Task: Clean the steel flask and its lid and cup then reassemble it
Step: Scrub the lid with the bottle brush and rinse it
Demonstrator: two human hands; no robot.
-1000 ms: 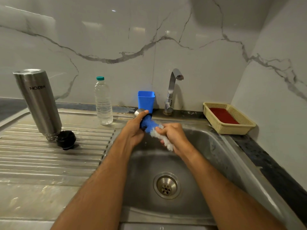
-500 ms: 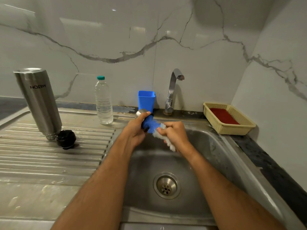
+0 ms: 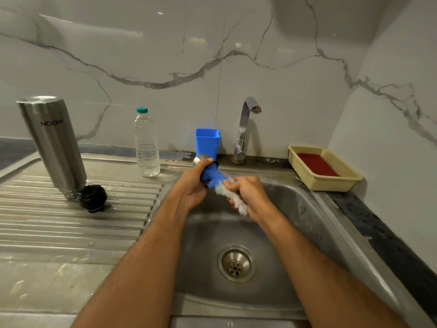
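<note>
Over the steel sink basin [image 3: 295, 209]: left hand [image 3: 192, 185] gripping the steel cup [image 3: 200, 159], fingers curled round it, mouth tilting toward the right; only the cup's closed end showing past the thumb. Right hand [image 3: 246, 192] clenching the white stretch of a bottle brush [image 3: 221, 183], blue bristles pushing into the cup's mouth. On the ribbed drainboard [image 3: 71, 223] to the left: steel flask [image 3: 53, 143] standing upside down, printed lettering reading inverted, neck touching the board. Black lid [image 3: 92, 194] lying just beside the flask's neck, on its right. Clear plastic water bottle [image 3: 146, 143] with teal cap standing upright further right on the drainboard. Blue plastic tumbler [image 3: 208, 142] sitting behind the cup, beside the tap [image 3: 244, 129]. Yellow basket [image 3: 331, 181] holding something red, resting on the right counter.
</note>
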